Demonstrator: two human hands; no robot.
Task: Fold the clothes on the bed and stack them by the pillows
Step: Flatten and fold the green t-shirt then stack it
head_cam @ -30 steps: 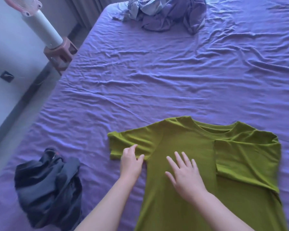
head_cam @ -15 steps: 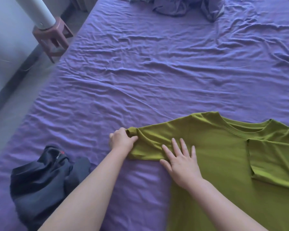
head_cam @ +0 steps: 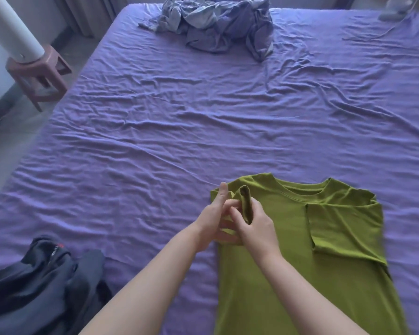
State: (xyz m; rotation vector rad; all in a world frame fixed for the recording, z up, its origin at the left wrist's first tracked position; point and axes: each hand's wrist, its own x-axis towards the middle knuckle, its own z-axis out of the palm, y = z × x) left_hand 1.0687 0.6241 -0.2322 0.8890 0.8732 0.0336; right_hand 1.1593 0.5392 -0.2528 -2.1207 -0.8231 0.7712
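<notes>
Both forearms bare, entering from the near edge and converging toward centre. Left hand [head_cam: 212, 222]: thumb straight, pointing far; fingers [head_cam: 231, 203] reach right, meeting the right hand, and pinch the raised edge of the sleeve [head_cam: 246, 204]. Right hand [head_cam: 257, 227]: back of hand up, wrist angled left, fingers curled over the sleeve fold, holding it up. Hands touching, fingers overlapped, so the exact contact points can't be made out. Left arm crosses from near-left, right arm from near-right.

Soft, dim daylight, faint shadows, slight blur, wide-angle bending at edges.
</notes>
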